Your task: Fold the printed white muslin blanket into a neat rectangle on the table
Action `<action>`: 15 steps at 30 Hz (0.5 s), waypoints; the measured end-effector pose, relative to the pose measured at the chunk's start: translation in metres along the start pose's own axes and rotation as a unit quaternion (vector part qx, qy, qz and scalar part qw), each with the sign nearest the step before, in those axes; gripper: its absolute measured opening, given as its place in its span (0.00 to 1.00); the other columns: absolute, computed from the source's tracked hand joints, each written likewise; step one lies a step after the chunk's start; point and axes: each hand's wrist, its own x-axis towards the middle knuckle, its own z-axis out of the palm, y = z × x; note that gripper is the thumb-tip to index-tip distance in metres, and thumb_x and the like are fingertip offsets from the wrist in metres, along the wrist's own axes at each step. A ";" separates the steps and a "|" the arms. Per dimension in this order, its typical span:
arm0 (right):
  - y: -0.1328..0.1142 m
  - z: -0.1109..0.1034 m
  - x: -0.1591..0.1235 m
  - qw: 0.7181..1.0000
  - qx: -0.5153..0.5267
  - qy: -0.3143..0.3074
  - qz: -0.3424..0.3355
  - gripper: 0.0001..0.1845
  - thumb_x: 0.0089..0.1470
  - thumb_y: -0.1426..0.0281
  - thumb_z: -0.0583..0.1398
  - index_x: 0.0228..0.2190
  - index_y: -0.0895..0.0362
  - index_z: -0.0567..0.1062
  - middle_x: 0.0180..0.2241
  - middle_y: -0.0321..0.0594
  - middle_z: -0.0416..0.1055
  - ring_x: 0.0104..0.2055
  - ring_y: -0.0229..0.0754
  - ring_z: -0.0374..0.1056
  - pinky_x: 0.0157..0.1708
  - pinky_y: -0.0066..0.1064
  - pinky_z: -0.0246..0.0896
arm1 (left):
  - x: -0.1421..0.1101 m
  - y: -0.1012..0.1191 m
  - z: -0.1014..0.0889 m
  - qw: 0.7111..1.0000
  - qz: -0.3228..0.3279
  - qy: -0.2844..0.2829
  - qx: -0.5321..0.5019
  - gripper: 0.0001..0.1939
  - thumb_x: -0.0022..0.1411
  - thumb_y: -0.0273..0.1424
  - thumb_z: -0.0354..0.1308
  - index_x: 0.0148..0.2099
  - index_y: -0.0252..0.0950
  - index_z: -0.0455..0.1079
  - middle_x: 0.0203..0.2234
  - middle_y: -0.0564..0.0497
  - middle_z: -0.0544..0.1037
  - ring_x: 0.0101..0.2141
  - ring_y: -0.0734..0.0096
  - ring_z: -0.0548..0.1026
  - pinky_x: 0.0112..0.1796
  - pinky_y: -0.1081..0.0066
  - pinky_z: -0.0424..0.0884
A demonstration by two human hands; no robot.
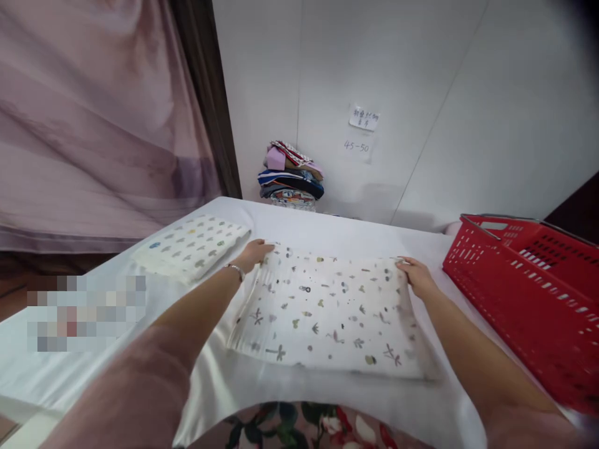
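Observation:
A folded white cloth [322, 312] printed with small grey, green and brown motifs is spread in front of me on the white-covered table. My left hand [255, 254], with a bracelet at the wrist, pinches its far left corner. At the far right corner, the fingers of my right hand [417, 277] are closed on the edge. The cloth's near edge lies toward me, with soft creases along its left side. To the left lies another folded cloth [196, 246], cream with a grey, yellow and green pattern, apart from both hands.
A red plastic basket [519, 299] stands at the table's right side. Beyond the far edge rises a stack of folded fabrics [291, 178] against the white wall. Paper labels [364, 118] hang there. A pink curtain [93, 125] covers the left. Part of the table's left is blurred out.

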 end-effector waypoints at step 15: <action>0.047 0.038 0.102 0.985 -0.146 0.079 -0.045 0.24 0.37 0.65 0.61 0.40 0.60 0.75 0.27 0.38 0.72 0.26 0.39 0.66 0.27 0.29 0.60 | 0.099 -0.030 0.044 0.987 0.021 0.061 0.146 0.15 0.49 0.32 0.57 0.41 0.33 0.68 0.31 0.46 0.76 0.34 0.63 0.74 0.33 0.69 0.68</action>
